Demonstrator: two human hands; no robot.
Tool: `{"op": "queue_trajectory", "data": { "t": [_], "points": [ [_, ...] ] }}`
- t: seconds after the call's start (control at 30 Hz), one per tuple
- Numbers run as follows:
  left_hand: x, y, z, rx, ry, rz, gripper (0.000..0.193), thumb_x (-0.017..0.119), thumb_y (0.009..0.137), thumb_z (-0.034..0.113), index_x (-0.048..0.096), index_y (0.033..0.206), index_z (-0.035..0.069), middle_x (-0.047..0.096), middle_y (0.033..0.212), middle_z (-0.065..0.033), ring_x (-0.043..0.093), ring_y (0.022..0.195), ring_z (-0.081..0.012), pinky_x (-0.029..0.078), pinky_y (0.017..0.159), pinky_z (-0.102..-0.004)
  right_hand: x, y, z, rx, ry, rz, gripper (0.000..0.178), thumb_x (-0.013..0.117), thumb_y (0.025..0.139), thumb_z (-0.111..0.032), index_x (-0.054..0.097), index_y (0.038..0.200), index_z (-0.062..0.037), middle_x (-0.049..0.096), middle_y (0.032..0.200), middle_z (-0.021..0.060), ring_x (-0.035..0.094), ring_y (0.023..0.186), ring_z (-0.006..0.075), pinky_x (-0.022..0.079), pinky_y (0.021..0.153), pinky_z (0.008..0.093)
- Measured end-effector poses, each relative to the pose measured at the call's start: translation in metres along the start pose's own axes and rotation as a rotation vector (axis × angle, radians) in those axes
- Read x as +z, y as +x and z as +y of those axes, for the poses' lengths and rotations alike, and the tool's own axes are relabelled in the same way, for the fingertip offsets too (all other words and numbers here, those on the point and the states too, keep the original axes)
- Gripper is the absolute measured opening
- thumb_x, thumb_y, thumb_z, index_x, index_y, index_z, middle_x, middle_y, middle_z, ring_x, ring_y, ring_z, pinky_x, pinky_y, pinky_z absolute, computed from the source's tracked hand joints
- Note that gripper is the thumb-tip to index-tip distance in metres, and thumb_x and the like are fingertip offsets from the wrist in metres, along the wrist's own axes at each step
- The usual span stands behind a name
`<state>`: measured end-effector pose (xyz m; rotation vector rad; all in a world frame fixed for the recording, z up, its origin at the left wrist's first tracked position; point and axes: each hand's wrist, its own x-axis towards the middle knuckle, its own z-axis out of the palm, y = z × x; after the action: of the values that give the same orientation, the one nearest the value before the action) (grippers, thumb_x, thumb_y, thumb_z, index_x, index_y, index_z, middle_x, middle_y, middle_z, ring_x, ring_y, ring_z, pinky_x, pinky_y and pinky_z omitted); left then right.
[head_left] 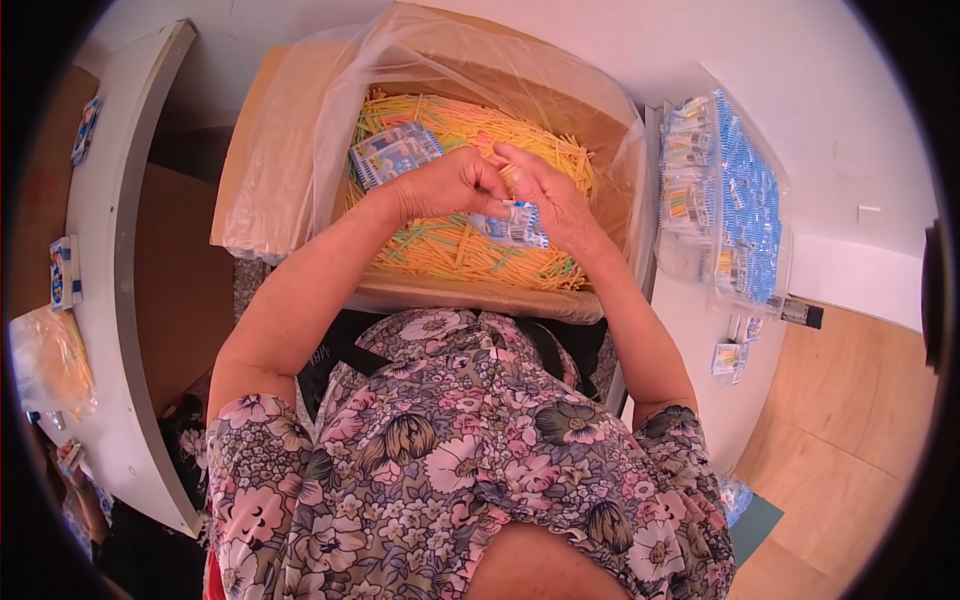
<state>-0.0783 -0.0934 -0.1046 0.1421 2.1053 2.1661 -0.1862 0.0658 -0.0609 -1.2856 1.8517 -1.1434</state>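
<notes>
Both my hands are close together over a large cardboard box point(575, 62) lined with clear plastic. Thin yellow, orange and green sticks point(440, 255) fill the box. My left hand point(455, 186) has its fingers closed in a pinch at the top of a small blue-and-white plastic packet point(515, 232). Beside it my right hand point(555, 200) is closed around a few thin sticks point(511, 181), their ends near the packet's top. Fingers partly hide where sticks and packet meet. More flat packets point(396, 155) lie on the sticks, left of my hands.
On the right, a clear plastic bin point(787, 235) holds rows of packets, with a few loose packets point(728, 358) nearer me. A white table point(95, 370) at left carries a bag of sticks point(52, 362) and a small box point(65, 272). Another person's hand point(70, 457) shows at lower left.
</notes>
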Motion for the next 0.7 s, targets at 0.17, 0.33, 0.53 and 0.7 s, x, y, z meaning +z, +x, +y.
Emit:
{"op": "queue_trajectory", "data": {
  "t": [0.17,0.33,0.53,0.7],
  "points": [
    [0.005,0.003,0.001,0.077,0.043,0.051,0.012,0.07,0.076,0.002,0.069,0.087,-0.001,0.067,0.075,-0.0031,0.057,0.072,-0.0053,0.047,0.067,-0.023,-0.004,0.01,-0.014,0.275,-0.147,0.134,0.032,0.058,0.089,-0.029,0.061,0.1,-0.0001,0.065,0.082,0.0137,0.063,0.075,0.0215,0.048,0.067,0.0294],
    [0.001,0.003,-0.002,0.055,0.061,0.059,0.012,0.07,0.076,0.002,0.069,0.087,-0.001,0.068,0.081,-0.0036,0.058,0.076,-0.0064,0.048,0.071,-0.0235,0.015,0.022,0.007,0.087,-0.07,0.257,0.025,0.064,0.083,-0.023,0.061,0.081,0.001,0.06,0.065,0.0075,0.055,0.059,0.0129,0.045,0.056,0.0266],
    [0.004,0.003,-0.007,0.069,-0.034,0.024,0.008,0.071,0.074,0.003,0.067,0.081,-0.001,0.066,0.076,-0.0009,0.056,0.071,-0.0062,0.046,0.068,-0.0232,0.011,0.015,0.01,0.074,-0.034,0.351,0.023,0.065,0.08,-0.019,0.06,0.072,0.0015,0.057,0.062,0.0066,0.052,0.058,0.0092,0.042,0.053,0.027],
    [-0.005,0.002,-0.005,-0.057,-0.065,-0.039,0.012,0.067,0.08,0.005,0.068,0.09,-0.002,0.067,0.084,-0.0015,0.059,0.08,-0.007,0.048,0.075,-0.0231,-0.039,-0.009,0.017,0.291,-0.309,0.308,0.025,0.063,0.079,-0.022,0.059,0.072,0.001,0.055,0.06,0.0104,0.052,0.055,0.0145,0.042,0.054,0.0312]
  ]
}}
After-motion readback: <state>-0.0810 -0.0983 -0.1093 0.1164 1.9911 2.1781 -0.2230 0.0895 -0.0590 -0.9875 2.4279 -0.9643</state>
